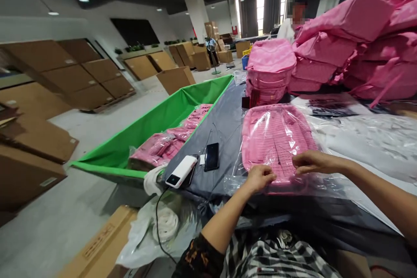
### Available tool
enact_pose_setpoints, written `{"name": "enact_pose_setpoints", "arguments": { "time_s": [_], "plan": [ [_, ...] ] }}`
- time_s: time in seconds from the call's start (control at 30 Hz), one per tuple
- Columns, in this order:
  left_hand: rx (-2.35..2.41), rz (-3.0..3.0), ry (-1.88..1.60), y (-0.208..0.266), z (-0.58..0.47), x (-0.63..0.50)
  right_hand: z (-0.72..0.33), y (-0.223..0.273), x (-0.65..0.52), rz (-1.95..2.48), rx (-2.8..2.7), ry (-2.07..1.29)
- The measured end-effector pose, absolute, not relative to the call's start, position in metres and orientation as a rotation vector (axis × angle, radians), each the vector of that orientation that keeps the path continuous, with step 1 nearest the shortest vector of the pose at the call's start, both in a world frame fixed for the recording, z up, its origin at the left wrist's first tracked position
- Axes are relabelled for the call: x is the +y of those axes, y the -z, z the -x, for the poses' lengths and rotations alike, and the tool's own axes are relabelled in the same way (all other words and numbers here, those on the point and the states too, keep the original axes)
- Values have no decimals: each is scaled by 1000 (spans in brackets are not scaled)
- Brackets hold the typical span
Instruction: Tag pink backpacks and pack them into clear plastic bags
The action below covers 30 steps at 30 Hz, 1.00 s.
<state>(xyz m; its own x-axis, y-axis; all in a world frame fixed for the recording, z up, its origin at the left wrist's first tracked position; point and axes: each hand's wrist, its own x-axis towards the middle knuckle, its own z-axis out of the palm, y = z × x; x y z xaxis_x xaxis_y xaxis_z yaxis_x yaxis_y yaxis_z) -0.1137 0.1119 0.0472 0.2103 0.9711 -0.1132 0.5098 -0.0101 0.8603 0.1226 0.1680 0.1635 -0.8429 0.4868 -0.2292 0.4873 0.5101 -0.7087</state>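
A pink backpack (pixel 276 134) lies flat in front of me on the grey-covered table, inside a clear plastic bag (pixel 232 183) that spreads past its edges. My left hand (pixel 259 178) is at the near left edge of the backpack, its fingers curled closed on the plastic. Over the near right part of the backpack is my right hand (pixel 306 162), with thumb and fingers pressed together. What the right fingers pinch, if anything, is too small to make out.
A pink backpack (pixel 271 69) stands behind, beside a tall backpack pile (pixel 352 21). Clear plastic bags (pixel 374 141) lie on the right. Left are a phone (pixel 212 156), a white power bank (pixel 181 171) and a green bin (pixel 130 139) holding bagged pink items. A person (pixel 288 28) stands beyond.
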Motion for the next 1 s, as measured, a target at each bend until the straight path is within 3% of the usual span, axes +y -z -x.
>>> {"name": "enact_pose_setpoints", "arguments": {
  "time_s": [0.1, 0.33, 0.53, 0.67, 0.87, 1.0],
  "plan": [
    [1421, -1671, -700, -49, 113, 111, -106, -150, 187, -880, 2666, 914],
    [1399, -1730, -684, -49, 116, 112, -137, -134, 180, -1596, 2798, 298],
    [1400, -1803, -664, -56, 112, 109, -149, -86, 137, -1050, 3377, 242],
    [1419, -2055, -729, -66, 127, 89, -154, -54, 133, -1069, 3393, 6],
    [1646, -2345, -669, -60, 175, 71, -149, -47, 140, -1085, 3428, 91],
    [1697, -2399, -660, -51, 178, 79, -153, -61, 131, -1256, 3402, 462]
  ]
}}
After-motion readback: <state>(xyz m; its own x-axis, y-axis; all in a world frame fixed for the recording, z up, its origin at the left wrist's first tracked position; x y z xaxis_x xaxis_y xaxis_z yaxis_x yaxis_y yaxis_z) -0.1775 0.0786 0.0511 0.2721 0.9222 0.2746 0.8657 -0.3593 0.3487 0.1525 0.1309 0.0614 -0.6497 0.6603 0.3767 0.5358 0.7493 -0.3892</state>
